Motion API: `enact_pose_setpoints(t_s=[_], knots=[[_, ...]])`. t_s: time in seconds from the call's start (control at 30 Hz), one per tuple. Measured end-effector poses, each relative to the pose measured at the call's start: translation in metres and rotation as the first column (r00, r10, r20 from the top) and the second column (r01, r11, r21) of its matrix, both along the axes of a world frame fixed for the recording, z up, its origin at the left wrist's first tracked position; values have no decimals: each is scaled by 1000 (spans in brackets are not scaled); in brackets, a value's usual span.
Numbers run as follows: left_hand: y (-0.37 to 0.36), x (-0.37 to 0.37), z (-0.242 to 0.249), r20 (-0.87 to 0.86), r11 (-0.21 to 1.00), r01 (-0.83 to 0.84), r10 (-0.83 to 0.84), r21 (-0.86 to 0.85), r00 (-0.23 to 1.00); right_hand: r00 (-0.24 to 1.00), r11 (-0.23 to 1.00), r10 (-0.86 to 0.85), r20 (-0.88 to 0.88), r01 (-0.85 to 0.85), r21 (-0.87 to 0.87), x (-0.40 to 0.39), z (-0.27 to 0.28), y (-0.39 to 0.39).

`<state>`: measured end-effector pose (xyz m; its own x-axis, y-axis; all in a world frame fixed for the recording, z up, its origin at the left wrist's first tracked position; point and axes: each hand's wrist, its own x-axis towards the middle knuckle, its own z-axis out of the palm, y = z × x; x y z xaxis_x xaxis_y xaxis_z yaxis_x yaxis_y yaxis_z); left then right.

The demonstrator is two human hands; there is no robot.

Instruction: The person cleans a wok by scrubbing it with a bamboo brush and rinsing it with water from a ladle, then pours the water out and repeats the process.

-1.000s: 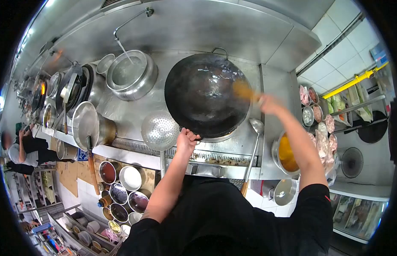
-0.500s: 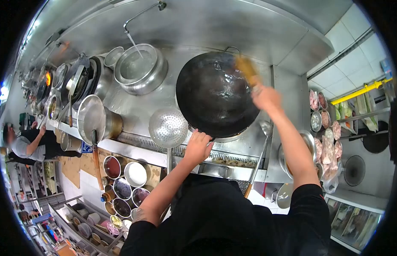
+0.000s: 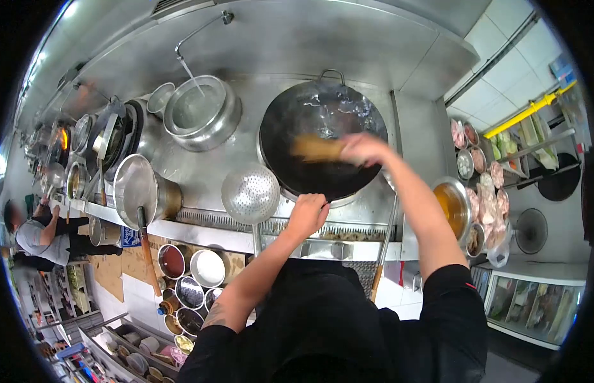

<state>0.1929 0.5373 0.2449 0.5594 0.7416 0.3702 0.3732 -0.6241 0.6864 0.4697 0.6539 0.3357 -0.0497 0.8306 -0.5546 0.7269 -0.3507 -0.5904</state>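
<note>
A large black wok (image 3: 281,121) sits on the burner in front of me, with water glinting on its far inner side. My right hand (image 3: 366,150) is closed around a bamboo wok brush (image 3: 315,149), whose bristles are blurred over the wok's middle. At the near rim, my left hand (image 3: 307,216) is closed on the wok's edge; whether a handle lies under the fingers is hidden. A perforated strainer (image 3: 250,193) rests just left of that hand. To the right, a long-handled ladle (image 3: 384,246) leans across the counter's front edge.
Water runs from a tap (image 3: 190,71) into a metal pot (image 3: 204,131). A deep strainer pot (image 3: 166,191) stands at left. Several seasoning containers (image 3: 207,267) are below it. A bowl of yellowish liquid (image 3: 451,207) and meat (image 3: 495,210) lie at right. Another person (image 3: 45,236) stands far left.
My right hand has swept the brush from the wok's upper right rim down and left to its middle. Water inside has shifted to the far side. My left hand stays at the near rim.
</note>
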Motion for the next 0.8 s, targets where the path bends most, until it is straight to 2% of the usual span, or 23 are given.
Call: enact_pose_setpoints(t_s=[0.03, 0.07, 0.1, 0.17, 0.2, 0.27, 0.33, 0.43, 0.5, 0.53, 0.57, 0.6, 0.7, 0.77, 0.8], knots=[[4, 1, 1, -2, 1000, 9, -9, 3, 1000, 917, 984, -151, 368, 104, 146, 16, 23, 11], [4, 0, 2, -8, 1000, 25, -25, 4, 1000, 714, 878, -410, 568, 139, 458, 57, -11, 23], [3, -1, 5, -25, 1000, 25, -25, 12, 999, 644, 727, -642, 417, 339, 596, 61, 2, 21], [4, 0, 3, -17, 999, 26, -26, 28, 1000, 542, 313, -839, -53, 559, 768, 49, 36, -7], [2, 0, 0, -12, 999, 19, -18, 41, 1000, 529, 306, -847, -49, 562, 769, 51, 35, -30], [3, 1, -1, -4, 998, 44, -44, 37, 999, 649, 117, -689, -322, 539, 834, 53, 30, -91], [4, 0, -1, -43, 996, 44, -41, 82, 998, 676, 95, -646, -354, 531, 842, 16, 14, -162], [6, 2, -3, -20, 993, 62, -61, 104, 998, 676, 145, -673, -301, 520, 842, -48, -50, -267], [2, 2, -2, -22, 993, 47, -45, 111, 999, 666, 276, -738, -110, 446, 852, -84, -96, -323], [2, 2, -1, -26, 992, 56, -54, 110, 998, 670, 395, -735, -101, 544, 740, -97, -113, -347], [1, 3, -1, -21, 993, 42, -40, 113, 999, 671, 728, -685, 284, 616, 301, -94, -142, -367], [0, 4, 0, -15, 993, 29, -28, 117, 1000, 759, 880, -467, 454, 449, 154, -92, -164, -380], [-10, -1, 7, 5, 988, 16, -17, 153, 1000, 774, 869, -492, 399, 463, 175, -94, -156, -372], [-21, -11, 9, 23, 987, -8, 4, 158, 1000, 846, 909, -413, 338, 405, 96, -91, -133, -359], [-29, -18, 9, 24, 987, -30, 26, 157, 999, 843, 906, -419, 336, 413, 95, -88, -134, -358]])
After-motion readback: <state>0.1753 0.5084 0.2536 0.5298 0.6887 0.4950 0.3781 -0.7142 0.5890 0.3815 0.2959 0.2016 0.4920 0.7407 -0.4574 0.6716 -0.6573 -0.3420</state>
